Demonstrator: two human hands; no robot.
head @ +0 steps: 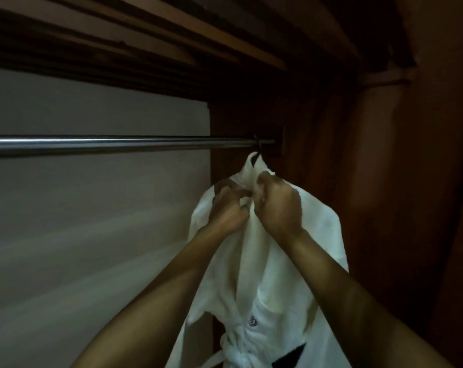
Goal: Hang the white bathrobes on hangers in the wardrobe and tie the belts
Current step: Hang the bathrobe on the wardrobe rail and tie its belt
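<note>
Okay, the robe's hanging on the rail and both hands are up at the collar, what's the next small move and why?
Probably let go of the collar and step back: the white bathrobe already hangs from the rail, and its belt looks tied at the waist. The left hand and right hand only pinch the collar folds.

Pale grey back panel [92,208] fills frame from 7 to 10 o'clock, smooth, dim. Dark slatted boards [145,43] run overhead from 10 to 1 o'clock, angled toward right. Thin pipe-like strip [381,78] at 2 o'clock crosses reddish-brown surface.
</note>
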